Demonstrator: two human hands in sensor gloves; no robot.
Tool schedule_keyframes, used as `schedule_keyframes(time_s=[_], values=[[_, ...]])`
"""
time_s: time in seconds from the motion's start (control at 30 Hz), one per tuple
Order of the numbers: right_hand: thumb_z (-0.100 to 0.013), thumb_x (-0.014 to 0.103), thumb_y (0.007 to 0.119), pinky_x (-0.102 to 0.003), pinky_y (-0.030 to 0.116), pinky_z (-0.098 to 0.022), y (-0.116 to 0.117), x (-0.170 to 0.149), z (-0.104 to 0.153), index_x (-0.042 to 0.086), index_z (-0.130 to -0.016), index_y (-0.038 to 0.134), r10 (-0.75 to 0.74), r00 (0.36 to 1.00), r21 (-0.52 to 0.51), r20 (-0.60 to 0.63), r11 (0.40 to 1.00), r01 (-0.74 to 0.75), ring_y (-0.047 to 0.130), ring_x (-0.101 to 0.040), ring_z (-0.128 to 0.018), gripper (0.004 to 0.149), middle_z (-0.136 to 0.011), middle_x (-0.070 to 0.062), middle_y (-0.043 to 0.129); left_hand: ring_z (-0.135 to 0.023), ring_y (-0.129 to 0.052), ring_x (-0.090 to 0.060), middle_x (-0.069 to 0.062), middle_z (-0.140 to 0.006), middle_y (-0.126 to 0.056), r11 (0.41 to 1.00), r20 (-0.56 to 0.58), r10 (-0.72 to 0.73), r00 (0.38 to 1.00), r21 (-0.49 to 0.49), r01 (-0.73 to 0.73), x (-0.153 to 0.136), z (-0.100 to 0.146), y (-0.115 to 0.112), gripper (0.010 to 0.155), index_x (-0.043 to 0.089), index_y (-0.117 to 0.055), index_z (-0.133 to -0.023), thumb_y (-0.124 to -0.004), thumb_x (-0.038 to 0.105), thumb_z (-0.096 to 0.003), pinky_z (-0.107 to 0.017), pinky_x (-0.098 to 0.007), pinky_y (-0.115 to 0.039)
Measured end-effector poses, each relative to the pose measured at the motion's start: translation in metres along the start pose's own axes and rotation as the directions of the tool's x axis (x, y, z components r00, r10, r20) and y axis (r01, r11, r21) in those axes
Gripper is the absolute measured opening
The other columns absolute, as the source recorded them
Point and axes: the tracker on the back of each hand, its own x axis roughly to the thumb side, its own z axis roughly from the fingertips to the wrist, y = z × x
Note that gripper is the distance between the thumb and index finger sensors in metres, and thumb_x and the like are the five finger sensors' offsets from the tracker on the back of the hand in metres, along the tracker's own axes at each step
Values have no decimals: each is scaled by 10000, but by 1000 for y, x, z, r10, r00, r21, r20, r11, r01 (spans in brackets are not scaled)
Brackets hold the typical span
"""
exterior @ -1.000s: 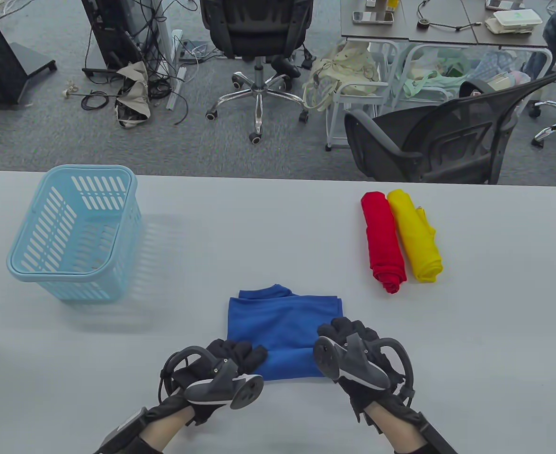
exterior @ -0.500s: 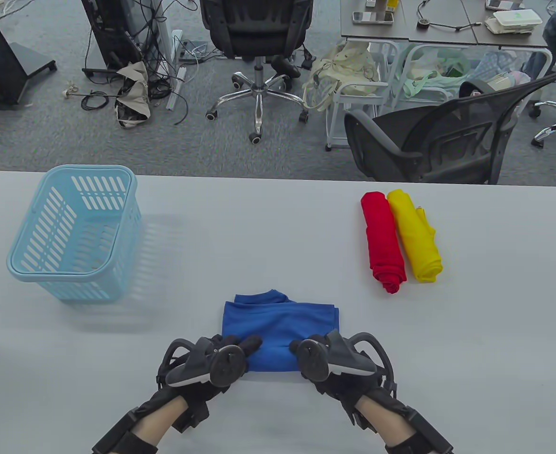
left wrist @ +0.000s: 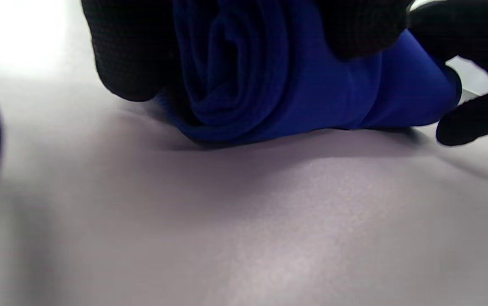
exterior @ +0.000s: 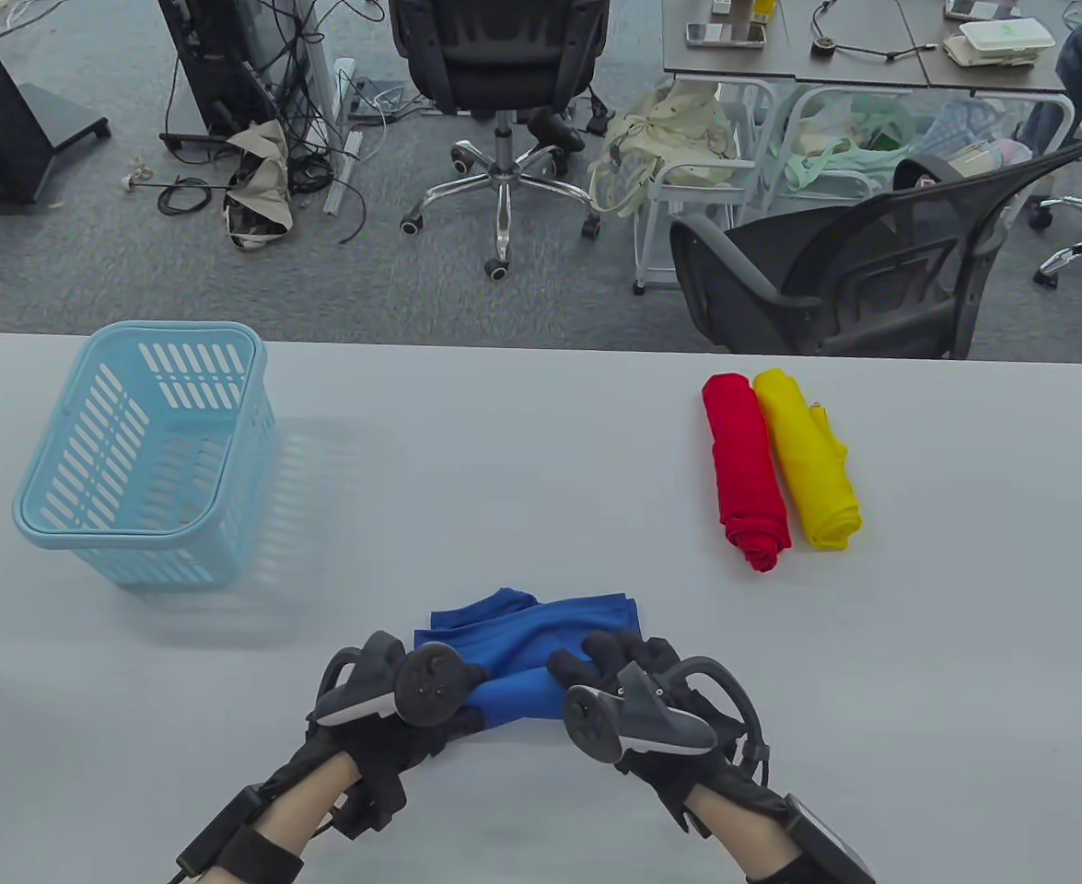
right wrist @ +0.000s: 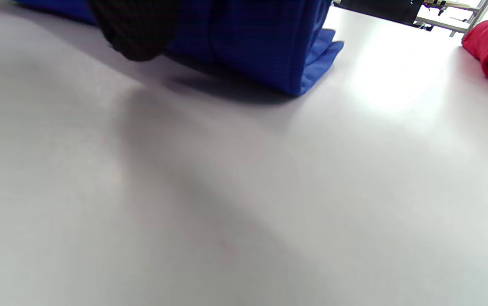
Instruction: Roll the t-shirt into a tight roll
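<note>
- The grey surface [exterior: 541, 442] carries everything here, and no brand, label or writing on it can be read.
- Far off to the left of the fingers sits the light blue basket [exterior: 149, 451], well clear of the work.
- Well beyond the right hand's fingers lie the red roll [exterior: 745, 470] and the yellow roll [exterior: 808, 460], touching side by side.
- The blue t-shirt [exterior: 541, 645] lies right between both sets of fingers, near edge rolled up, and its flat part is shorter and more rumpled than half a second ago; the roll has fattened.
- The left hand [exterior: 393, 709] has slid inward since then, fingers [left wrist: 133, 51] curled over the roll's left end, where the left wrist view shows the spiral of layers.
- The right hand [exterior: 651, 700] curls its fingers [right wrist: 135, 29] over the roll's right end, gripping it; loose folded edges poke out beyond them.
- The trackers on both hands hide the knuckles from above.
</note>
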Motion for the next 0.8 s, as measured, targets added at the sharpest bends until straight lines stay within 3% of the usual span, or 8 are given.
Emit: schedule_keyframes(time_s=[0.07,0.17,0.27,0.4,0.5,0.63,0.7,0.8], values=[[-626,452,661,-587,469,-745,2,0,-5,283,-1175,156,-21,1000,21,0,1000,21,497,-400,-1073,765,-1197,-121,349,-608,-973,-235,-71,-806,-935,999,-15,8,1000,35,-7,0,3,-2,607,185,-529,-1096,-566,445,-548,-584,-493,-805],[-630,432,658,-548,567,-705,-3,-9,-7,255,-1186,265,-157,987,40,25,987,156,656,-368,-980,704,-1146,-125,501,-881,-784,-329,-170,-1113,-596,957,-25,-282,959,69,283,12,9,-10,688,383,-252,-1125,-518,570,-519,-715,-565,-654],[-619,442,669,-521,625,-666,-1,-20,-8,223,-1186,331,-320,945,94,64,945,313,739,-347,-896,696,-1097,-136,582,-1025,-586,-380,-194,-1173,-407,863,-44,-498,866,80,500,22,6,-16,792,350,-277,-1132,-573,652,-462,-768,-608,-547],[-621,476,649,-494,677,-620,0,-24,-8,172,-1184,365,-450,888,156,91,887,434,809,-322,-809,699,-1047,-148,650,-932,-792,-253,-34,-1069,-680,777,-46,-614,788,137,614,30,1,-19,669,277,-506,-1092,-638,549,-496,-748,-539,-665],[-630,470,654,-567,553,-697,-2,-19,-3,174,-1194,254,-346,937,90,52,936,340,631,-414,-969,753,-1140,-198,463,-767,-962,-189,15,-909,-885,843,-13,-522,853,144,518,29,3,-10,616,243,-642,-1039,-669,511,-486,-664,-468,-808],[-601,472,741,-643,352,-754,-7,-5,3,239,-1180,118,-129,991,1,26,992,129,311,-479,-1103,881,-1191,-210,187,-648,-1006,-188,-10,-814,-959,998,75,-58,996,-26,60,9,1,-4,611,218,-704,-1018,-703,515,-484,-609,-463,-838],[-583,480,770,-643,397,-750,-4,3,1,223,-1183,152,-61,998,-3,16,998,61,399,-450,-1100,899,-1195,-178,262,-615,-991,-225,-52,-799,-959,988,71,124,990,-99,-117,0,0,-6,618,172,-682,-1032,-697,495,-505,-592,-487,-809],[-581,532,726,-563,540,-715,2,6,-4,212,-1178,184,-46,999,38,12,998,45,613,-363,-995,867,-1153,-141,419,-675,-956,-267,-85,-871,-909,1000,24,-4,1000,20,3,4,8,-5,656,206,-549,-1100,-638,510,-525,-620,-516,-771]])
